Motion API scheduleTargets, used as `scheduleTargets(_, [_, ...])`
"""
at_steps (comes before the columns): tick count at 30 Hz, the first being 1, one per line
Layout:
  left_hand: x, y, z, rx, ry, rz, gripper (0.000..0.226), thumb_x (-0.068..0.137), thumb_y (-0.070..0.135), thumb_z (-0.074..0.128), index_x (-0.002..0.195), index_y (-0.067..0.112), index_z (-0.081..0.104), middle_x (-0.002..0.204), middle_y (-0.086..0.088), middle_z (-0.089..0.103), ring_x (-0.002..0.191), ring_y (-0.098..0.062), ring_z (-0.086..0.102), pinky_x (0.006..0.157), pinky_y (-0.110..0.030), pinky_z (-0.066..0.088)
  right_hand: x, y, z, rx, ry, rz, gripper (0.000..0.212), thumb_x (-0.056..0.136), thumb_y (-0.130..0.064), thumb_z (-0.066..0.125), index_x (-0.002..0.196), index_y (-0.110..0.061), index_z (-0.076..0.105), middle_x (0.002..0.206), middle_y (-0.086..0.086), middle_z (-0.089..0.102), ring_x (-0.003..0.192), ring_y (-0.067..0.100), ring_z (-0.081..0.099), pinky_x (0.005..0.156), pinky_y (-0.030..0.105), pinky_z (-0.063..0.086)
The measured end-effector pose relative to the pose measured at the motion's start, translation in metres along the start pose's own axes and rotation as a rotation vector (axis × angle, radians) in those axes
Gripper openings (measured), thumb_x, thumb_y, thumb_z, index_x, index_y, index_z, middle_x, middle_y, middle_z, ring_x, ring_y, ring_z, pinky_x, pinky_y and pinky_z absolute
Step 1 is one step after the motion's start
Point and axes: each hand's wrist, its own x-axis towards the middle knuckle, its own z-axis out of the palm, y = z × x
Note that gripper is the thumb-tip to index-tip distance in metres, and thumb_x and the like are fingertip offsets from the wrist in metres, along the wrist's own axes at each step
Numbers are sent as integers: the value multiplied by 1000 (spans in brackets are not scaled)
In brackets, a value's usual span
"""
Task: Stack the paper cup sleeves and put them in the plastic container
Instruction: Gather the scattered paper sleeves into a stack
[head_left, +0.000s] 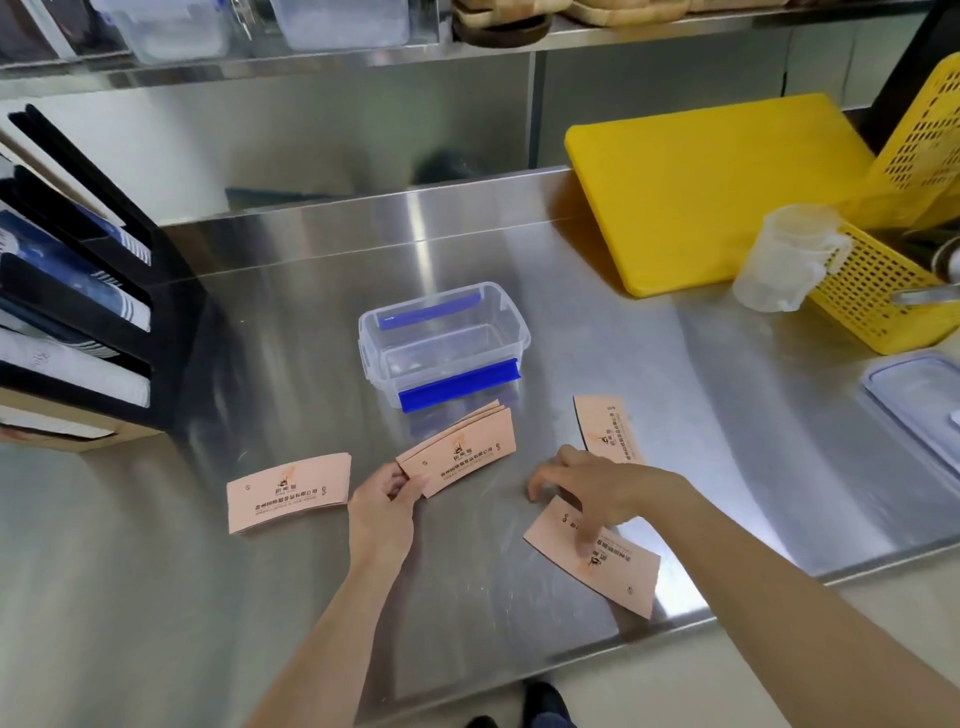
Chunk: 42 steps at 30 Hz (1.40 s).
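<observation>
A clear plastic container (511, 332) with blue clips stands empty in the middle of the steel table. My left hand (382, 512) grips a small stack of pink paper cup sleeves (462, 449) by its left end, just in front of the container. Another stack of sleeves (288, 491) lies flat to the left. My right hand (597, 488) rests with its fingers spread on a single sleeve (618, 571) near the table's front edge. One more sleeve (605, 426) lies beyond that hand, partly hidden by it.
A yellow cutting board (701, 197) leans at the back right beside a yellow basket (878, 291) and a clear measuring jug (789, 260). A container lid (919, 405) lies at the right edge. A black rack of plates (78, 291) stands at the left.
</observation>
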Motion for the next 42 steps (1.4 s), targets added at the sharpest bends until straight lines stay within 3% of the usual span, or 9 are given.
scheduleTargets(3, [-3,-1,0,-1,-3,7,12,83,7,62,90,15,68,91,-3,71,83,-17,66,80,-26,47,-2,-5,-1,-26,-4,11,53,64,-10,80,101,-22,43,105,-4,32,91,22,47,69,30,44])
scheduleTargets(9, [-8,-1,-1,-35,-18,-4,19,82,5,63,81,24,66,89,-4,72,80,-14,66,78,-25,48,3,-3,2,17,55,31,46,64,-15,79,82,-19,37,88,-3,45,68,16,44,57,27,36])
scheduleTargets(13, [-9,-2,-3,-35,-22,-13,14,83,6,63,84,19,67,91,-4,72,81,-16,66,76,-23,48,3,1,-8,266,229,16,35,70,-18,73,74,-26,39,79,-2,56,73,20,51,61,33,39])
scheduleTargets(16, [-9,-2,-4,-43,-31,-20,22,81,6,64,76,27,66,88,-4,73,79,-17,67,81,-29,50,-2,0,-13,590,404,-54,27,80,-15,66,93,-31,49,85,2,64,61,28,59,50,32,47])
scheduleTargets(20, [-10,-1,-4,-26,-15,-14,23,81,7,65,75,29,65,87,-3,73,79,-17,66,80,-29,50,-1,-1,-4,933,570,-115,14,88,-3,56,86,-16,56,87,10,64,55,18,63,48,25,57])
scheduleTargets(25, [-10,-3,-3,-28,-20,-22,23,80,7,66,75,29,66,89,-3,74,84,-18,68,81,-31,51,15,1,16,578,721,125,35,81,-23,66,53,-19,44,57,-3,48,58,18,46,55,29,37])
scheduleTargets(30, [-10,-4,-3,-11,-36,-11,22,78,5,68,71,26,66,84,-4,73,79,-19,67,73,-25,48,26,-11,22,441,645,162,34,80,-40,63,77,-5,62,76,7,65,71,24,58,64,34,43])
scheduleTargets(36, [-9,-4,-3,12,-64,-1,24,75,4,70,72,28,66,80,4,71,78,-17,67,77,-28,51,30,-19,16,384,601,143,25,81,-42,62,71,-21,55,74,0,61,74,22,59,71,36,48])
scheduleTargets(42, [-11,0,5,38,-64,1,25,79,2,66,71,25,63,78,1,70,72,-14,64,68,-17,48,24,-11,8,433,681,87,29,79,-43,64,78,-14,57,80,0,60,75,19,55,70,33,44])
